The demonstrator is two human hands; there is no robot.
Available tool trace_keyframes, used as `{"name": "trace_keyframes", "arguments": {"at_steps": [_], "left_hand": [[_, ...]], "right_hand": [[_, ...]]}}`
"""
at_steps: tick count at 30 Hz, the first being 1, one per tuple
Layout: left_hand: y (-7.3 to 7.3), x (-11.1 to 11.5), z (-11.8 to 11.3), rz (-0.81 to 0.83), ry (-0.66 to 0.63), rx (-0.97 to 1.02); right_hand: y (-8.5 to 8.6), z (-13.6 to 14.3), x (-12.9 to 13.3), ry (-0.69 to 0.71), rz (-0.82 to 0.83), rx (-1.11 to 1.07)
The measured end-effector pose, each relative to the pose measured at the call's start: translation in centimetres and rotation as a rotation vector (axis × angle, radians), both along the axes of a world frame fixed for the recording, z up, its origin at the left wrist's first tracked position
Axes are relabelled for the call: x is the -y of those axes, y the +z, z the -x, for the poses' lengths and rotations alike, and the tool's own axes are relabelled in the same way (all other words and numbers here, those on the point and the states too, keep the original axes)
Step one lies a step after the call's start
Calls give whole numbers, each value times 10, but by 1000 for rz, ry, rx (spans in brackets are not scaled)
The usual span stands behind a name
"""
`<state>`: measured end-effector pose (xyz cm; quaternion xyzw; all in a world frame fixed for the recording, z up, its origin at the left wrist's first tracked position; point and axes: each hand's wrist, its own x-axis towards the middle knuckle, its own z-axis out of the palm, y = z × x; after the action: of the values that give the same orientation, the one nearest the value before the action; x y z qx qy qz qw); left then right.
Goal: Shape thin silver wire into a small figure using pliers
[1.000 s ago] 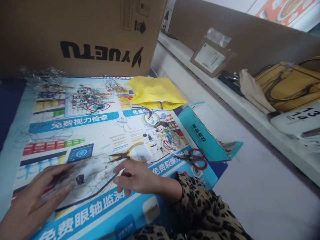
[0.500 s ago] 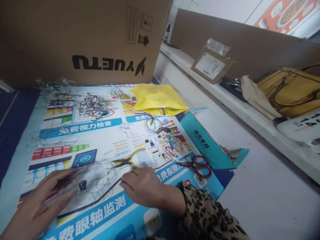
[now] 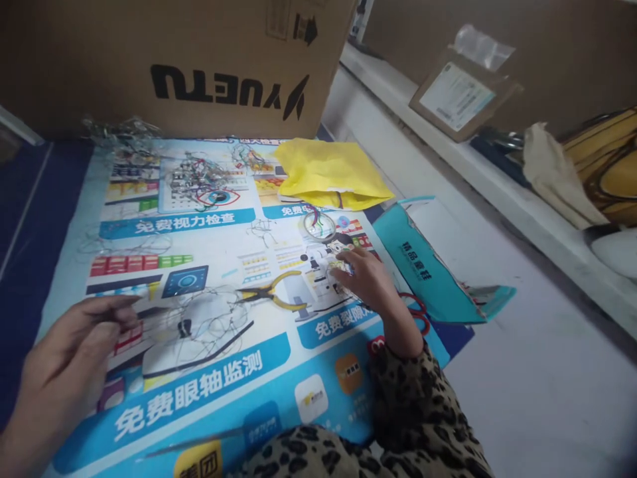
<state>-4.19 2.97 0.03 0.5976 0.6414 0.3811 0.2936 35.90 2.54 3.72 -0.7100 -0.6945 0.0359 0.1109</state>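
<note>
L. hand (image 3: 82, 348), part-spread, grips nothing visible beside tangled fine silvery wire (image 3: 212, 309) on blue-and-white printed sheet (image 3: 219, 252); R. hand (image 3: 365, 279) bends over thin coloured wires (image 3: 348, 267) — pinch hidden, can't tell. Advisable: lift strands singly, wrist clear of red loop-handled scissors (image 3: 423, 309) alongside.

- Your sleeve (image 3: 432, 425): black leopard spots on tan.
- Your pliers (image 3: 265, 293): yellow handles, dark head.
- Your scissors (image 3: 424, 309): red handles.
- Your pouch (image 3: 333, 169): plain yellow.
- Your box (image 3: 405, 252): teal, black lettering.
- Your carton (image 3: 104, 66): brown, black lettering.
- Your wire tangle (image 3: 206, 318): greyish.
</note>
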Motion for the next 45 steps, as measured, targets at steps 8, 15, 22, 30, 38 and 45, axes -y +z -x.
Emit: {"name": "trace_keyframes", "arguments": {"at_steps": [8, 15, 22, 30, 38, 45], "left_hand": [[4, 0, -5, 56, -66, 123], [-9, -3, 4, 135, -101, 184], [-7, -4, 2, 175, -97, 179], [-4, -4, 0, 174, -72, 195], [-2, -6, 0, 247, -81, 208], [6, -5, -8, 206, -96, 182]], "right_hand": [[-15, -1, -4, 31, 114, 60], [-17, -4, -7, 7, 156, -5], [-21, -5, -8, 4, 152, -12], [-22, -3, -8, -9, 171, 17], [-13, 8, -7, 6, 130, 94], [-1, 54, -39, 265, -54, 211]]}}
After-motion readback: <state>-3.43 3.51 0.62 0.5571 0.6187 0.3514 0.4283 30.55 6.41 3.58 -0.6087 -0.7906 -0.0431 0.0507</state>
